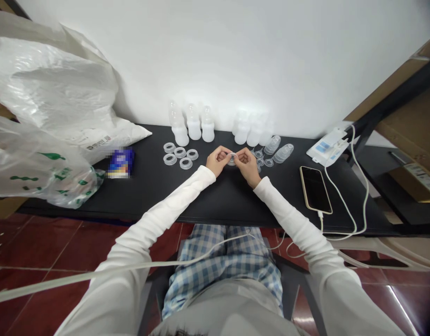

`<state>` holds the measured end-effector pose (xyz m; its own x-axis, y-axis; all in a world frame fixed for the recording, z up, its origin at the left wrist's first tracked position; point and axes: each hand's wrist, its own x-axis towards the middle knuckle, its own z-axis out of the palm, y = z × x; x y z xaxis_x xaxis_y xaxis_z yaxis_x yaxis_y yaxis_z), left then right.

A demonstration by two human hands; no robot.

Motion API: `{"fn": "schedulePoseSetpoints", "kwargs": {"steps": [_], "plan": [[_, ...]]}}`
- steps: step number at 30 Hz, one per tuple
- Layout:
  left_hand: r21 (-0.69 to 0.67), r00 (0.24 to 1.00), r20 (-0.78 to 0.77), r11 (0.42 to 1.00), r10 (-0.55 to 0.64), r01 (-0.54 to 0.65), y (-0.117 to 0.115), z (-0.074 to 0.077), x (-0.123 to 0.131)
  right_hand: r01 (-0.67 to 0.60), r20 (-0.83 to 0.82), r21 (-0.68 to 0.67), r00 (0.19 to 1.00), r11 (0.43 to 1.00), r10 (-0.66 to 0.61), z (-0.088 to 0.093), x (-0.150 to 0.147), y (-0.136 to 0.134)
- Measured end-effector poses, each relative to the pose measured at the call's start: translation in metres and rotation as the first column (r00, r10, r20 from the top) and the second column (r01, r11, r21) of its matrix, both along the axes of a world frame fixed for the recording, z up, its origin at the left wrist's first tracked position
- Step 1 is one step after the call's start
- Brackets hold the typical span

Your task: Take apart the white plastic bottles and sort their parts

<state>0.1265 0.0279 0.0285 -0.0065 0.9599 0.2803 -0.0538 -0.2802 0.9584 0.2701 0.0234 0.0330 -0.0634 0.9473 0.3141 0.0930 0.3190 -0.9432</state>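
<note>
My left hand and my right hand meet over the middle of the black table, fingers pinched together on a small clear ring-shaped part held between them. Several white screw rings lie on the table to the left of my hands. Clear nipples and caps lie just to the right. Two groups of translucent baby bottles stand against the wall behind.
Large plastic bags fill the table's left end, with a small blue packet beside them. A phone on a white charging cable lies at the right, near a white packet. A dark shelf frame rises far right.
</note>
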Motion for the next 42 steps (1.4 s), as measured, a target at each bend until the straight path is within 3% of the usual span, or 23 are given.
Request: {"fn": "schedulePoseSetpoints", "kwargs": {"steps": [9,14,18,32,38,42], "plan": [[-0.077,0.986,0.138,0.991,-0.095,0.106,0.005,-0.004,0.000,0.131,0.043,0.046,0.990,0.990,-0.133,-0.003,0.002,0.003],[-0.103,0.975,0.203,0.988,-0.094,0.117,0.006,-0.006,0.004,0.094,0.052,0.056,0.994,0.994,-0.097,-0.002,0.006,0.005],[-0.134,0.985,0.158,0.987,-0.065,0.086,0.006,-0.008,0.003,0.068,0.052,0.025,0.996,0.997,-0.069,-0.006,0.007,0.008],[-0.082,1.000,0.030,0.997,0.007,-0.004,0.003,-0.007,0.004,0.097,0.130,0.028,0.987,0.995,-0.100,-0.006,0.004,0.005],[-0.027,0.999,0.045,1.000,-0.015,0.017,0.003,-0.009,0.004,0.106,0.197,0.150,0.971,0.983,-0.135,0.000,0.004,0.000],[0.054,0.996,0.093,0.999,-0.008,0.002,0.009,-0.010,-0.001,-0.008,0.120,0.191,0.993,0.982,-0.016,0.001,0.004,0.001]]}}
